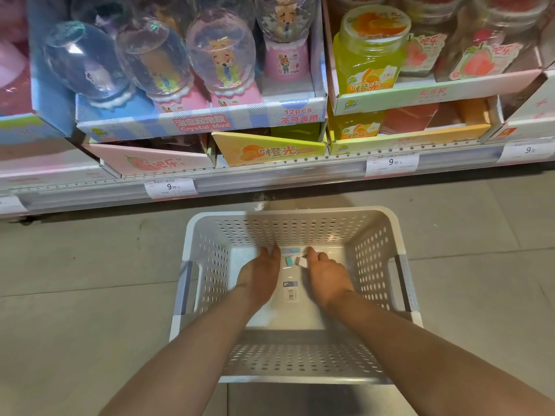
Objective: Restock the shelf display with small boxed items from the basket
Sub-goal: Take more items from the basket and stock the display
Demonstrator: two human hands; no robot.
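Head view, L to R. White perforated basket (pixel 375 244) on tiled floor (pixel 90 265), just in front of the shelf (pixel 270 175) edge. Both forearms reach down into it.

Left hand (pixel 261 274): near basket's far wall, left of centre, fingers (pixel 265 253) curled downward on the basket bottom; whether they hold anything cannot be told.

Between the hands: small teal box (pixel 289 261) and a flat teal-striped pack (pixel 290 251) at the far wall; barcode label (pixel 290 291) at mid-bottom.

Right hand (pixel 326 273): thumb and fingers pinch a small white box (pixel 301 262).

Shelf above, w/ price tags (pixel 170 187): "Crystal Mud" display tray (pixel 195 123) of clear dome toys at left, yellow jar (pixel 371 52) in tray at right.
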